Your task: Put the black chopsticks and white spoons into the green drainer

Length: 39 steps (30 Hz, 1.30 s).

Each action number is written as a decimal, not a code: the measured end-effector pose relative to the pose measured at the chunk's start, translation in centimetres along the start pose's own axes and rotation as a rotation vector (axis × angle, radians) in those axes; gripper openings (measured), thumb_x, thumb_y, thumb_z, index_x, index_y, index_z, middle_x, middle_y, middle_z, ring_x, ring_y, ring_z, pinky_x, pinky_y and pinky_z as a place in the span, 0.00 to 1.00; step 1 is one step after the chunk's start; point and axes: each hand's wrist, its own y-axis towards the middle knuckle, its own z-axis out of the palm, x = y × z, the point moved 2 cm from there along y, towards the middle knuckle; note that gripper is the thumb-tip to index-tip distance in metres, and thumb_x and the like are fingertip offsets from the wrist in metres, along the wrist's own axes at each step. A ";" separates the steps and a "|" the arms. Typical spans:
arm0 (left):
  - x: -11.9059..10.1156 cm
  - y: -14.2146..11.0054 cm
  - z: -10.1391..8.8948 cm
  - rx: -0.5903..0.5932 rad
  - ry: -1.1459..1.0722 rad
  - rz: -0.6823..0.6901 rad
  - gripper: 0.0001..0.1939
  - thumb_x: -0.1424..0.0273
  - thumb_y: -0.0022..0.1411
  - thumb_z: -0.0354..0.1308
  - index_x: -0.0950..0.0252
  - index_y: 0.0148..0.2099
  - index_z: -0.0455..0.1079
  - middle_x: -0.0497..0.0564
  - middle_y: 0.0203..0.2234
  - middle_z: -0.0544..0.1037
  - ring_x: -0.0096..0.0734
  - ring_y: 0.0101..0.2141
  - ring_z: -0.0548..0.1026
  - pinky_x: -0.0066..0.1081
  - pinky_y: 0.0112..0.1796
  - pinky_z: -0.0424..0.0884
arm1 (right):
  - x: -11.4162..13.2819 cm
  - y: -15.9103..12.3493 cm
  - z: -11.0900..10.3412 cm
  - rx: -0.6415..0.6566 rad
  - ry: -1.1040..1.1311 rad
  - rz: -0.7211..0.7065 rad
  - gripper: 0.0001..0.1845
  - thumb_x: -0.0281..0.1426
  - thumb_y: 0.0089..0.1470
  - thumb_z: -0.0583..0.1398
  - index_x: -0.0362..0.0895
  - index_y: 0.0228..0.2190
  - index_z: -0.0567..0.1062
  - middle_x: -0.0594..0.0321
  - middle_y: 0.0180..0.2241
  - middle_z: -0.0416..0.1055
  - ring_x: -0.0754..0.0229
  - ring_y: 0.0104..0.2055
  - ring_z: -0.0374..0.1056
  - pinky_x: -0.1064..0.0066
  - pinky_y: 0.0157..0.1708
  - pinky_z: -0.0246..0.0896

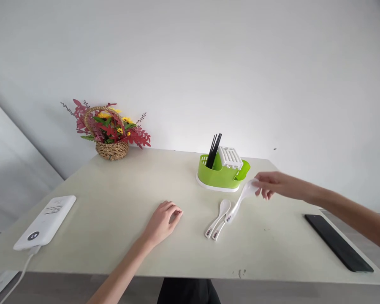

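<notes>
My right hand (268, 184) pinches a white spoon (237, 207) by its bowl end, above the right half of the table. That spoon slants down to the left, its labelled handle end close to two more white spoons. Of these, the left spoon (215, 220) and the right spoon (221, 228) lie side by side with handles pointing toward me. Just behind stands a green and white utensil holder (220, 176) with black chopsticks (213, 152) upright in its left compartment. My left hand (163, 221) rests on the tabletop, fingers loosely curled with nothing in them.
A wicker basket (112, 150) of artificial flowers stands at the back left against the wall. On the left lies a white power bank (47, 221) with a cable running off the front edge. A black phone (337, 241) lies near the right edge of the pale table (114, 240).
</notes>
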 end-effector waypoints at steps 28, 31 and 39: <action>-0.1 -0.5 0.4 0.050 0.071 0.006 0.07 0.75 0.73 0.53 0.60 0.39 0.68 0.48 0.32 0.75 0.36 0.36 0.72 0.37 0.43 0.68 | 6.2 8.9 5.1 -0.831 -1.293 -0.813 0.14 0.20 0.62 0.56 0.43 0.36 0.82 0.56 0.50 0.81 0.49 0.58 0.73 0.58 0.56 0.65; -0.2 -0.5 0.4 0.048 0.075 0.004 0.07 0.74 0.73 0.53 0.60 0.39 0.68 0.48 0.32 0.75 0.36 0.36 0.72 0.37 0.43 0.68 | 5.6 9.5 5.9 -0.815 -1.287 -0.800 0.11 0.21 0.61 0.59 0.43 0.34 0.82 0.54 0.52 0.79 0.45 0.62 0.69 0.53 0.62 0.62; -0.3 -0.4 0.4 0.044 0.078 0.007 0.08 0.73 0.74 0.51 0.60 0.40 0.69 0.48 0.31 0.76 0.35 0.35 0.72 0.37 0.43 0.68 | 5.3 7.3 6.9 -0.821 -1.169 -0.760 0.10 0.24 0.63 0.59 0.40 0.44 0.79 0.45 0.59 0.73 0.40 0.68 0.60 0.46 0.65 0.57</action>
